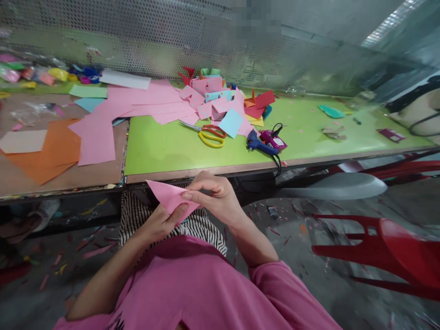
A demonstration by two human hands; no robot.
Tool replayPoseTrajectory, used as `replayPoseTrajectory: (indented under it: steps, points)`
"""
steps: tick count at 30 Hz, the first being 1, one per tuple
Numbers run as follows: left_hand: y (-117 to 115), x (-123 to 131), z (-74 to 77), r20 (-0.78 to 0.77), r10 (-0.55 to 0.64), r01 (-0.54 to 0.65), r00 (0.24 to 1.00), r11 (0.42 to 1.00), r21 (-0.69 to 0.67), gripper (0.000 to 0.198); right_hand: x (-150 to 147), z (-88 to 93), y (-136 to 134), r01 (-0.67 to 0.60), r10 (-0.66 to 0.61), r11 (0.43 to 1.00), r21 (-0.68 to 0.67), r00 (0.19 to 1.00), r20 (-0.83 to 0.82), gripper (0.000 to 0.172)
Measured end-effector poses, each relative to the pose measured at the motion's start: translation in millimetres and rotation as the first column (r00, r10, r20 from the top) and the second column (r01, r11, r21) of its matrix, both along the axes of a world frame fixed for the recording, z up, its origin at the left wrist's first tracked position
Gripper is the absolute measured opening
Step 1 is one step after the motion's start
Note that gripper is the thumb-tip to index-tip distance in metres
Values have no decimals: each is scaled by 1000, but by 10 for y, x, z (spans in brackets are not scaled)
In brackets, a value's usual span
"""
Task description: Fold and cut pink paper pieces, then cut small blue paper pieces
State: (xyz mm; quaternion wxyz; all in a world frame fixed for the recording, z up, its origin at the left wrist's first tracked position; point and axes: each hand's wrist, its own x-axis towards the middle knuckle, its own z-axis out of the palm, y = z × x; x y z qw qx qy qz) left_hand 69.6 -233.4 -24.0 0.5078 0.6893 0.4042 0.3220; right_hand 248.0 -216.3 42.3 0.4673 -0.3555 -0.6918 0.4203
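Above my lap, just in front of the table edge, both hands hold a folded piece of pink paper (167, 195). One pointed corner sticks out to the upper left. My left hand (164, 223) grips its lower edge, thumb on top and fingers underneath. At the right side, my right hand (211, 195) pinches the paper between thumb and fingers. On the table beyond lie scissors (210, 135) with red and yellow handles, a dark blue glue gun (259, 144) and a light blue paper square (230, 123).
Pink paper sheets (147, 101) and orange sheets (55, 151) cover the table's left. Folded paper pieces (209, 94) are heaped at the middle back. A purple box (275, 140) sits by the glue gun. A red plastic chair (395, 252) stands right; paper scraps litter the floor.
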Motion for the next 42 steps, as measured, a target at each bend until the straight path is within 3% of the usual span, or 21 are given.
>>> replayPoseTrajectory:
  steps: [6,11,17,19,22,25,27,30,32,36,39,42]
  points:
    - [4,-29,-23,10,-144,144,989,989,36,40,17,90,7,-117,114,993,17,987,114,24]
    - [-12,-46,-69,-55,-143,142,988,990,-21,46,-40,97,0,-65,45,989,129,988,146,30]
    - [-76,-21,1,-71,-159,155,985,986,-60,42,-56,98,10,-72,6,966,247,966,260,30]
    - [-89,-29,3,-38,-143,140,989,989,-56,42,-60,94,25,-70,27,980,185,975,222,31]
    - [-86,-45,-18,-34,-160,157,987,986,-56,44,-67,125,53,-104,107,994,-26,985,135,31]
    - [-74,-34,-44,-47,-317,310,947,944,-116,48,-69,225,92,-100,109,978,-182,993,40,35]
    - [-71,-22,-56,-47,-378,368,924,918,-148,49,-58,313,127,-47,51,981,-186,999,19,37]
    - [-61,-34,-51,-16,-277,269,961,945,-184,49,-14,414,185,52,-47,994,-96,998,53,37]
    - [-47,-63,-31,21,-191,191,981,956,-224,51,22,429,210,41,-34,998,-48,990,134,39]
    - [-19,-99,14,199,-87,150,976,934,-324,60,64,316,198,-84,93,996,-43,944,318,38]
    - [-16,-62,27,338,59,84,939,916,-393,67,77,203,166,-62,85,995,-77,935,344,33]
    - [-7,-5,25,379,170,11,910,903,-430,71,103,141,160,9,28,993,-119,951,307,36]
